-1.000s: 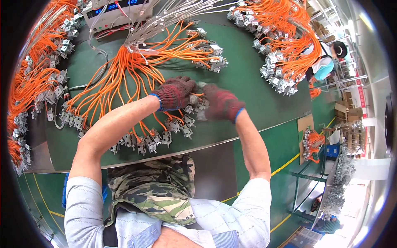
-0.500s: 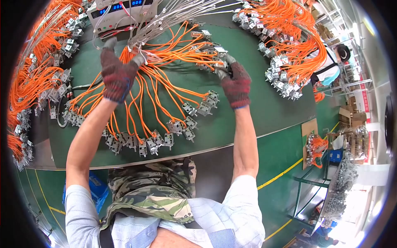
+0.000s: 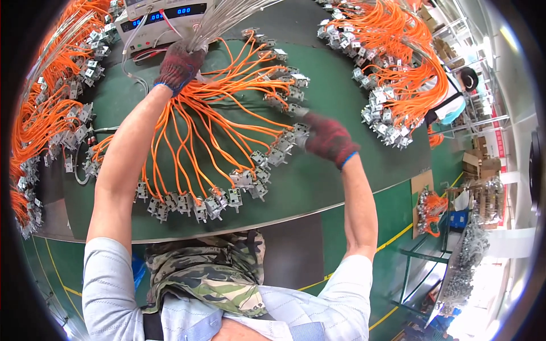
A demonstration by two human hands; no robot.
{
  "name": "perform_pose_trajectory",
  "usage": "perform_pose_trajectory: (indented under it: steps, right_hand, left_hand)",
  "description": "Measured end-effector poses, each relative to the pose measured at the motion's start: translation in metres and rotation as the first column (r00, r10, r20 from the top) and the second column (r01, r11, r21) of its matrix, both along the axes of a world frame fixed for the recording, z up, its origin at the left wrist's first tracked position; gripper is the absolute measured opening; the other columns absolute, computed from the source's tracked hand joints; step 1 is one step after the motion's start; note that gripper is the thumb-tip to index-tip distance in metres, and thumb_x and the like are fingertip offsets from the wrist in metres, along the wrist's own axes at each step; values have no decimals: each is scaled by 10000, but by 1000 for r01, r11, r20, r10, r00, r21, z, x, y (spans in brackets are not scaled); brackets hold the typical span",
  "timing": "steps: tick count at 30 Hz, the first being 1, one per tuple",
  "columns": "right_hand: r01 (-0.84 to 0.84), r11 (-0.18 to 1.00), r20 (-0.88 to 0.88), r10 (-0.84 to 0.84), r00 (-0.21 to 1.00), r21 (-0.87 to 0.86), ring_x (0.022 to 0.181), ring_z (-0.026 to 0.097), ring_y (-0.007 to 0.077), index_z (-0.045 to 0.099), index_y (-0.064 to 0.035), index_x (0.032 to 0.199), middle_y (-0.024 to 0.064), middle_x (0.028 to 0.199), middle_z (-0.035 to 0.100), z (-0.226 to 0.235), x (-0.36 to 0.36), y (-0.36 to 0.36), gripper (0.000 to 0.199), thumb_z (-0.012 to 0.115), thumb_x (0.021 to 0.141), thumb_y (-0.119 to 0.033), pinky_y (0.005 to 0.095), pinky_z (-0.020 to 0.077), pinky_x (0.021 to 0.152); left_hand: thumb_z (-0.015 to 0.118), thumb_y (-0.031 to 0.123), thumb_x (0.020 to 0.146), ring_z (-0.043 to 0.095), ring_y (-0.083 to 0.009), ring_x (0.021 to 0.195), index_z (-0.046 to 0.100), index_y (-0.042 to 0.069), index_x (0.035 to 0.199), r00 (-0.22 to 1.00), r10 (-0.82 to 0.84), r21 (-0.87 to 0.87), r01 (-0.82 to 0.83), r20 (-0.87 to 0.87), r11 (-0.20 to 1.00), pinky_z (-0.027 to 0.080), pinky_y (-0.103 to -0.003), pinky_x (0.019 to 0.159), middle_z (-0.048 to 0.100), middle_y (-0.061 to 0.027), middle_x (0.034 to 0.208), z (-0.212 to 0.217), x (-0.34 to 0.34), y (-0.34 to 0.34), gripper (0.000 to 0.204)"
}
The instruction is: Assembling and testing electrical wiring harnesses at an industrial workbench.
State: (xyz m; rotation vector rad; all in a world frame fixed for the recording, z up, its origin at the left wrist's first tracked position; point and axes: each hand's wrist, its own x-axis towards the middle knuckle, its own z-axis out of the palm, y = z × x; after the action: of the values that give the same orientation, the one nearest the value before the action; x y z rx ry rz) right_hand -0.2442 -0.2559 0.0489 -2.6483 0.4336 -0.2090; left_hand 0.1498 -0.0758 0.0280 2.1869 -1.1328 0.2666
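The left hand (image 3: 179, 65) clasps the pale strands (image 3: 220, 24) where the orange cables (image 3: 196, 94) gather; the right hand (image 3: 329, 139) is at the metal connectors (image 3: 278, 153), pinching or not, blur hides it.

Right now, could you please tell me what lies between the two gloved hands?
The head view shows orange cables, then grey metal parts toward the right hand, over the green tabletop.

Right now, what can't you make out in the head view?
Head view:
- Dark-red-gloved left hand: finger positions hidden by its own back.
- Dark-red-gloved right hand: contact with the boxy grey metal connectors too blurred to tell.
- Thin silvery strands: far ends cut off by the top edge.
- White box-shaped instrument: top cut off by that edge.
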Motion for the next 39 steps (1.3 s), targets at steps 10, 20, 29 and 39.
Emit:
perform_pose_trajectory:
  steps: [10, 20, 29, 39]
  right_hand:
    - [177, 809, 166, -319, 933, 560, 1054, 733, 255, 581, -46, 1472, 148, 1260, 743, -33, 94, -55, 771, 900, 824, -316, 377, 587, 957]
    - [451, 818, -16, -477, 879, 358, 871, 757, 326, 722, -80, 1219, 178, 960, 782, -55, 43, 26, 546, 842, 846, -461, 440, 581, 794]
    - [549, 790, -184, -517, 836, 274, 870, 726, 447, 645, -31, 1281, 235, 911, 748, -39, 6, 156, 586, 719, 948, -509, 511, 571, 795]
    - [566, 821, 181, -547, 818, -78, 1000, 717, 432, 637, -46, 1230, 218, 1146, 720, -50, -7, 168, 540, 739, 941, -490, 551, 573, 816]
  left_hand:
    - [652, 319, 945, 694, -451, 960, 735, 46, 1116, 996, -69, -77, 64, -65, 995, 539, -518, 831, 739, -239, 1016, -5, 0, 4, 332]
    - [625, 470, 966, 625, -489, 1177, 677, 19, 1267, 995, -90, 214, 76, 54, 974, 499, -511, 1003, 685, -299, 1252, -3, 30, -3, 545]
    - [680, 340, 996, 733, -221, 937, 747, 95, 1166, 928, -258, -124, 233, -268, 965, 552, -414, 841, 774, -135, 992, -5, -5, 26, 305]
    - [898, 293, 802, 692, -409, 1069, 674, 5, 1265, 966, 69, -174, -25, 251, 984, 563, -469, 930, 714, -213, 1199, 24, -78, 96, 589]
